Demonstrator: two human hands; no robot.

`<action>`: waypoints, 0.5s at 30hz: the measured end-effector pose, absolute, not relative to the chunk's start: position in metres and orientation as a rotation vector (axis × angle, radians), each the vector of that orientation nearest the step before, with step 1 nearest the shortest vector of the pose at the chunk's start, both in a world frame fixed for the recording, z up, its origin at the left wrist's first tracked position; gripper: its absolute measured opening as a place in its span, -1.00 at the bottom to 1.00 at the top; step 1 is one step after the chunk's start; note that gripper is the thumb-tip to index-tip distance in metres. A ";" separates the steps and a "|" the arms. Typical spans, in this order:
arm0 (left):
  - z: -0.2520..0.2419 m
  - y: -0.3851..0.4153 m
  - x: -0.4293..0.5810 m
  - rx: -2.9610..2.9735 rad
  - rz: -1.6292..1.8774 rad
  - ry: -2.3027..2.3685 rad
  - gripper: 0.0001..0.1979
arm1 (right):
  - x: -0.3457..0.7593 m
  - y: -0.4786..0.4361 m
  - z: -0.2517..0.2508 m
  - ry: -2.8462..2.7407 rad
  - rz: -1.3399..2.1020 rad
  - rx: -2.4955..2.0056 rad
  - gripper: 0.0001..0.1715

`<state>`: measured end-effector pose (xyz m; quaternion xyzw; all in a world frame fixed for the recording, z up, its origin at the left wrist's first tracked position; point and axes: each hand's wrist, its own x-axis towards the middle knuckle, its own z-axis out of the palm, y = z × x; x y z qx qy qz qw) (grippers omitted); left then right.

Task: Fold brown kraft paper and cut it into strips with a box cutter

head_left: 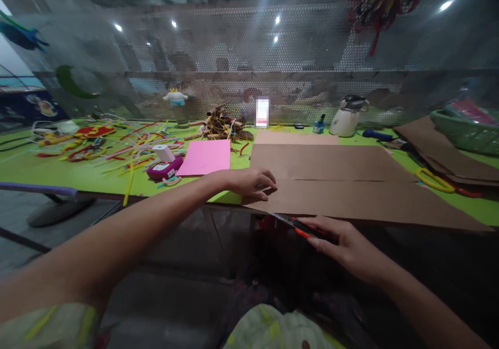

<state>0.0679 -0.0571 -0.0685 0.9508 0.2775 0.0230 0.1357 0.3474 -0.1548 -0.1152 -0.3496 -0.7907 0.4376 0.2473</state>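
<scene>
A large brown cardboard sheet (pixel 327 198) lies along the table's near edge, with a straight line running across it. My left hand (pixel 253 183) rests at its left end, fingers bent and apart, thumb near the surface. In my right hand (pixel 343 240) is a utility knife (pixel 298 225) with a black and orange-red handle. Its bare blade points left, the tip close to the cardboard's near edge and just below my left hand. Whether the blade touches the cardboard I cannot tell. Left of the cardboard sits a pink paper sheet (pixel 206 157).
The green table (pixel 93 169) carries scattered pipe cleaners (pixel 130 180), a purple device (pixel 166 168), a twig bundle (pixel 224 123), a lit phone (pixel 262 112) and a white kettle (pixel 346 117). At the right are yellow-handled scissors (pixel 434 181), more cardboard (pixel 440 149) and a green basket (pixel 463 136).
</scene>
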 end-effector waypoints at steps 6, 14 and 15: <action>-0.070 -0.056 0.062 2.712 0.086 0.749 -0.58 | 0.344 -0.154 -0.118 -2.140 1.185 -0.955 -0.59; -0.090 -0.080 0.056 2.813 0.267 0.835 -0.61 | 0.339 -0.152 -0.119 -2.103 1.225 -0.913 -0.57; -0.090 -0.083 0.056 2.832 0.265 0.847 -0.61 | 0.339 -0.152 -0.118 -2.110 1.218 -0.913 -0.57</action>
